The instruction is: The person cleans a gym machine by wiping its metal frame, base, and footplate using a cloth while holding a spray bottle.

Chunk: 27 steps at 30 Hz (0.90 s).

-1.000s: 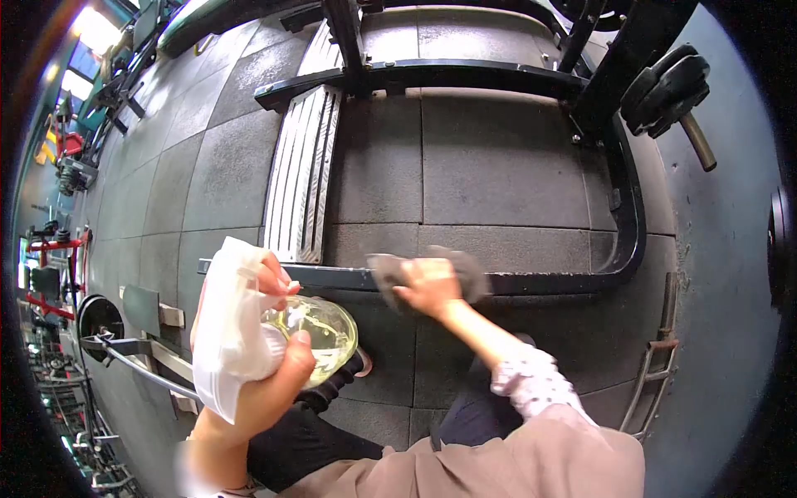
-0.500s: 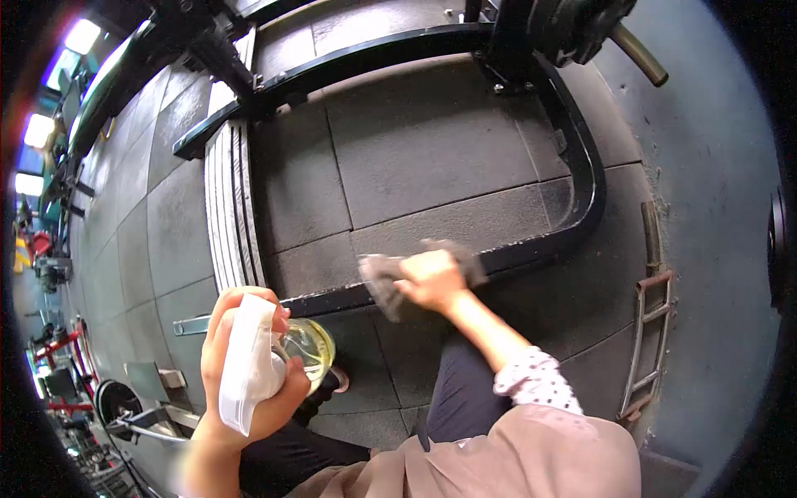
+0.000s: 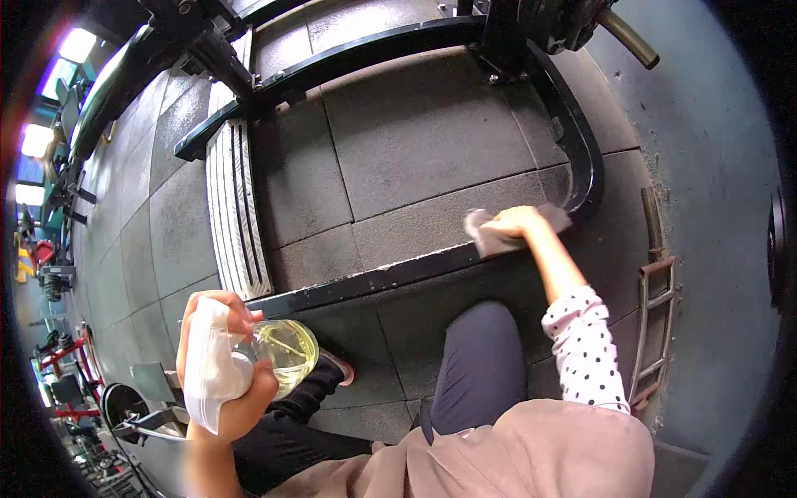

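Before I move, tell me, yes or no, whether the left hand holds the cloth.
No, the right hand holds the cloth against the black frame bar, while the left hand holds the spray bottle.

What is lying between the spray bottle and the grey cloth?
Between the spray bottle and the grey cloth, the head view shows dark floor matting and part of the black bar; no loose object.

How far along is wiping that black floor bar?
Done: no stretch can be confirmed clean; pale specks show along the black bar. In hand: the right hand holds a cloth on it near the curved corner; the left hand grips a spray bottle. Remaining: probably the speckled stretch between cloth and ridged plank.
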{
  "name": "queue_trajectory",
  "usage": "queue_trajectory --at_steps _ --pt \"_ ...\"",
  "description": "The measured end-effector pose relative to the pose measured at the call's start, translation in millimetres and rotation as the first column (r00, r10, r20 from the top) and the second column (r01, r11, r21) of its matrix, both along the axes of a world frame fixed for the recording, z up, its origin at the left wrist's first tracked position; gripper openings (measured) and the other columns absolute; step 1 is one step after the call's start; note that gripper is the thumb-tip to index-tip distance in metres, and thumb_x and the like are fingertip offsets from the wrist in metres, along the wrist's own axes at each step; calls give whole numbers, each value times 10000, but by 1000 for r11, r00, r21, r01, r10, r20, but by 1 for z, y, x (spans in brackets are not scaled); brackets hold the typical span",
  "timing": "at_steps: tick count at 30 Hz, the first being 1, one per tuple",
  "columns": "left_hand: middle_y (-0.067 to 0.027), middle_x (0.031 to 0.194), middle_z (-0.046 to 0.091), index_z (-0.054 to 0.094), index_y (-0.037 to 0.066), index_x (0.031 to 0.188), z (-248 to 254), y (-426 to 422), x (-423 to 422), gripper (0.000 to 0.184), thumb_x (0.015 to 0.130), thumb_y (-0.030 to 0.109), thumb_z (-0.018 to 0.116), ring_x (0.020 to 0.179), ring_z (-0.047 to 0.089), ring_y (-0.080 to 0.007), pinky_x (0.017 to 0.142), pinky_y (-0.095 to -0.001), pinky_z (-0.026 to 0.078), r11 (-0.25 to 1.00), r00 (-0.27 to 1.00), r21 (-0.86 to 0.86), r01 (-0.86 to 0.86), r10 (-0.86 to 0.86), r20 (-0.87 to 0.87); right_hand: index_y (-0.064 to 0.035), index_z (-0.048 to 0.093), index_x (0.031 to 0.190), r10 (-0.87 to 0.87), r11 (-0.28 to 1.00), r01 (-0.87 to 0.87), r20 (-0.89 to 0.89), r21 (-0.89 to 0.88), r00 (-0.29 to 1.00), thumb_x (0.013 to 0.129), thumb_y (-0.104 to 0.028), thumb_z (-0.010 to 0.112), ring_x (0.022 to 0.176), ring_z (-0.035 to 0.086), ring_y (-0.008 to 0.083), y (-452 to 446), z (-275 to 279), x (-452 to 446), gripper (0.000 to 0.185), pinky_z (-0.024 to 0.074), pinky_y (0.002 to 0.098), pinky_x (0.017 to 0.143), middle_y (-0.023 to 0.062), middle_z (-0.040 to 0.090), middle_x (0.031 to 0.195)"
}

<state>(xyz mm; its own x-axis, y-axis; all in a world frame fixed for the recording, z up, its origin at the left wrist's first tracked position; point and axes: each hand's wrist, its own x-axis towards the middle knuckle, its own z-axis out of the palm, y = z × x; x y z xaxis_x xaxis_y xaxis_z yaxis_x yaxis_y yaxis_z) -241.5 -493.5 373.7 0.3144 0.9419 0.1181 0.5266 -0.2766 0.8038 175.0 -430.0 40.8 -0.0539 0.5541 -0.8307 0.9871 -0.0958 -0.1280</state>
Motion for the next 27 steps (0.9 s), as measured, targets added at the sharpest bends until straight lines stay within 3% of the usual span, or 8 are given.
queue_trajectory --at_steps 2,6,11,15,17,21,24,27 --pt "-108 981 467 513 35 979 6 -4 0 428 563 -53 563 901 504 -193 887 -393 514 999 999 5 38 -38 -31 -145 642 1240 97 992 -105 -113 -63 989 863 -705 287 1226 549 280 9 -4 -74 763 376 403 1057 111 596 1303" --pt "-108 976 455 502 37 969 10 -7 8 424 560 -58 558 866 494 -185 876 -392 511 999 998 22 37 -36 -47 -132 634 1245 143 982 -85 -374 168 916 901 -612 263 1254 522 329 -1 23 -240 698 268 538 1116 149 574 1322" --pt "-110 985 439 493 31 967 3 -4 27 418 567 -76 551 820 467 -176 883 -398 494 996 995 30 81 -79 -61 -123 683 994 149 772 120 -360 625 921 873 -629 479 950 629 256 -35 0 -339 559 388 428 841 99 684 983" --pt "-88 1045 420 479 62 1018 -4 0 29 473 573 -81 549 868 455 -165 934 -430 467 992 994 -70 103 -105 -23 -123 644 929 253 401 213 -331 891 909 832 -551 591 829 602 244 -59 -20 -265 442 415 418 771 62 641 846" --pt "-76 1070 408 471 80 1034 -10 2 27 494 576 -88 544 887 450 -159 954 -442 455 987 997 -141 79 -80 1 -131 641 959 199 410 218 -321 885 926 832 -548 587 945 605 251 -72 -14 -193 440 400 442 864 70 659 930" --pt "-66 1071 408 477 89 1072 -21 7 15 543 570 -113 518 876 448 -154 950 -431 461 982 991 -161 102 -114 -67 -135 623 952 107 106 219 -230 970 967 861 -446 558 991 599 248 -98 -10 -31 331 381 458 982 44 641 939" --pt "-63 1079 416 479 86 1097 -26 6 5 571 564 -113 521 877 450 -152 948 -422 464 984 988 -173 48 -72 -134 -116 627 1014 -65 165 33 -22 986 998 912 -387 462 1113 552 285 -108 -8 73 333 380 464 1002 96 628 1068" --pt "-47 1079 425 492 83 1109 -30 8 -3 573 567 -99 530 889 464 -144 945 -424 470 980 994 -194 -36 15 -106 -87 656 1119 -200 300 67 -6 952 980 961 -379 374 1322 431 260 -104 -19 153 436 308 431 1107 119 553 1322"
